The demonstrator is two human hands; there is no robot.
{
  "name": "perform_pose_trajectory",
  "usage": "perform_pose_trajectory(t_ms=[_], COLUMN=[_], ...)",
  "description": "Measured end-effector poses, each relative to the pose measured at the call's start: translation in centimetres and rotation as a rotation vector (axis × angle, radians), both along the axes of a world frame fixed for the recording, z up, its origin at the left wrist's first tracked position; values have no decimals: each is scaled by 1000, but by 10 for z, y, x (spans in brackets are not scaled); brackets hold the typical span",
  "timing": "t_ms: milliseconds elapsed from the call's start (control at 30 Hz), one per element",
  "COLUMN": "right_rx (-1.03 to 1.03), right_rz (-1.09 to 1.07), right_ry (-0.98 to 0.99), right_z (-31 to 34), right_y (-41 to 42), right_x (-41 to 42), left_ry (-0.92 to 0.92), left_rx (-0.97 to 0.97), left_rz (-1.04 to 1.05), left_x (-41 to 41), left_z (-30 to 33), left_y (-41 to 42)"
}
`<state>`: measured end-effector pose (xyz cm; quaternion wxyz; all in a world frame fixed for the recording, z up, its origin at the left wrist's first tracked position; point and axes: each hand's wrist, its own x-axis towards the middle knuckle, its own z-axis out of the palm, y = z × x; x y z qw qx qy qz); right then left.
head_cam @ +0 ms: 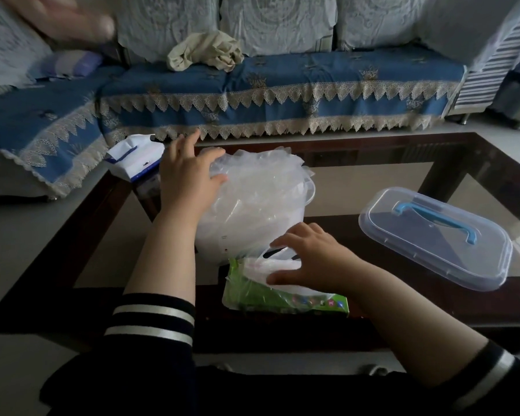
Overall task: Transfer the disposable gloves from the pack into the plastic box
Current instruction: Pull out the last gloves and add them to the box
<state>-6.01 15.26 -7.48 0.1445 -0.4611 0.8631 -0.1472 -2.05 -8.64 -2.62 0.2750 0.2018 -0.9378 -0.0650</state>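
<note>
A clear plastic box [308,190] stands in the middle of the glass table, heaped with translucent disposable gloves [252,187] that bulge over its rim. My left hand [186,178] lies flat on the left side of the heap, fingers spread and pressing it. In front of the box lies the green glove pack [270,298], with white gloves showing at its opening. My right hand [315,259] rests on the pack's opening, fingers extended over the gloves there.
The box's clear lid [435,238] with a blue handle lies on the glass table [402,181] to the right. A white and blue packet [132,160] sits at the table's far left corner. A blue sofa [252,94] runs behind. A blurred hand [72,19] shows at top left.
</note>
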Motion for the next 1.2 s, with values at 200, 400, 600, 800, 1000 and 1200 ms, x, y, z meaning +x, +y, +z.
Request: perform_pose_trajectory(t_ms=[200,400,600,800,1000,1200], right_rx=[-81,-258,-699,-873,-844,-783], right_rz=[-26,-96,-163,-307,-341,-415], right_ry=[-117,-228,-117,92,323,426], right_z=[-16,7,48,59,61,53], right_y=[-10,-5,14,15,-2,-20], right_x=[0,-4,-6,-16,-22,-17], left_ry=[275,119,-137,-106,237,418], left_rx=[148,510,598,790,885,686], left_rz=[-129,-227,-267,-393,-475,-177], left_x=[18,31,43,38,19,2], left_z=[12,18,40,49,40,26], left_y=[30,47,67,78,84,64])
